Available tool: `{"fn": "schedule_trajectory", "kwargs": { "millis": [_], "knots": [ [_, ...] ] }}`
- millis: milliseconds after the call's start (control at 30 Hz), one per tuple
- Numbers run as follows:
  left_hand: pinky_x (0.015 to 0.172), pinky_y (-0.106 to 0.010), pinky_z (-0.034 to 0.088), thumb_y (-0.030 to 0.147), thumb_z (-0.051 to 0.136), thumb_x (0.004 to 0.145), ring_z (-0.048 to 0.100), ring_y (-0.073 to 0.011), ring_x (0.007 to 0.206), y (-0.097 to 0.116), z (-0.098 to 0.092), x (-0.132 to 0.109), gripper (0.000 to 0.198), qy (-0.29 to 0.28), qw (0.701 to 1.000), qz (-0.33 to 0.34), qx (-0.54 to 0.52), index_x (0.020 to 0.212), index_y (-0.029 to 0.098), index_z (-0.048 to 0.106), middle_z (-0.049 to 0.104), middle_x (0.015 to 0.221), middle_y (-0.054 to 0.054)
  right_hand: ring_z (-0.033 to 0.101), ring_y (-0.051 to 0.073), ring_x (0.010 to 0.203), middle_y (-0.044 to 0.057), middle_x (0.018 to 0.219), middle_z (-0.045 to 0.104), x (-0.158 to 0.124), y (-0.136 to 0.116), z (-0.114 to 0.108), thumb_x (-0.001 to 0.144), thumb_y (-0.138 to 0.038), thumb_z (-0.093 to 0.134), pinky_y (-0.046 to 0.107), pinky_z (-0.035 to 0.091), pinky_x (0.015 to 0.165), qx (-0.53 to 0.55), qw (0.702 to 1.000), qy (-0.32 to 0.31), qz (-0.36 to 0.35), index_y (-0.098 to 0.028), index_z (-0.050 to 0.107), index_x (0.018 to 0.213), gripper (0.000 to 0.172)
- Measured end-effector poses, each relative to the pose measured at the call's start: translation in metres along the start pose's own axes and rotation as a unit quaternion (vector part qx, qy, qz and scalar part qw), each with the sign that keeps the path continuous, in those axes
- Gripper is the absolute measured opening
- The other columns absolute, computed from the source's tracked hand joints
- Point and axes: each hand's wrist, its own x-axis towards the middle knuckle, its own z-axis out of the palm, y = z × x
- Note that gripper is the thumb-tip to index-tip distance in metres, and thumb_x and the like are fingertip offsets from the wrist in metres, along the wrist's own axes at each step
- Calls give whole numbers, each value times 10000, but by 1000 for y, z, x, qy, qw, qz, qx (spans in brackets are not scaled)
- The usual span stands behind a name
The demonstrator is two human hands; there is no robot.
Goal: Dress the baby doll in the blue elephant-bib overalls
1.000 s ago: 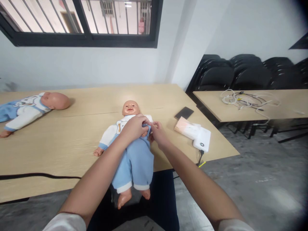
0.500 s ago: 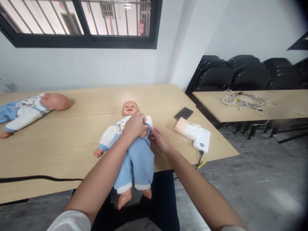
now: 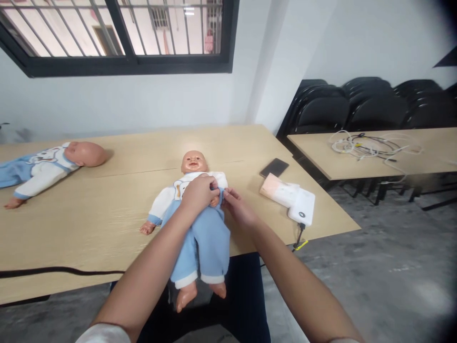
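Left hand [image 3: 198, 193] is closed on the chest of the baby doll [image 3: 212, 238], bunching its blue romper. Right hand [image 3: 238, 208] pinches the same cloth beside the shoulder. The doll lies face up on the worktop [image 3: 107, 214], legs overhanging the near edge; a hard tug might slide it off. No container is in view.

- Open worktop [image 3: 107, 209] between the near doll [image 3: 205, 233] and the far doll [image 3: 46, 166].
- Right of the near doll, a phone [image 3: 273, 167] and white box [image 3: 302, 206] block the way.
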Motion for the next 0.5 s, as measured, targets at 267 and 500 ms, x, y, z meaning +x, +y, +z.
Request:
{"fn": "schedule_trajectory", "kwargs": {
  "millis": [267, 500],
  "knots": [
    [766, -321, 476, 234, 586, 857, 634, -195, 823, 7, 0, -17, 163, -48, 998, 16, -21, 773, 229, 726, 666, 924, -42, 585, 152, 793, 3, 829, 648, 1, 28, -10, 809, -583, 783, 294, 491, 790, 39, 999, -16, -27, -228, 707, 887, 371],
    [702, -361, 461, 412, 613, 905, 694, -298, 840, 14, 13, -38, 293, -45, 991, -117, 42, 1092, 194, 556, 708, 954, -123, 563, 154, 788, -4, 814, 615, 0, 26, -7, 783, -567, 780, 295, 479, 795, 71, 996, -41, -18, -223, 581, 745, 399]
  ]
}}
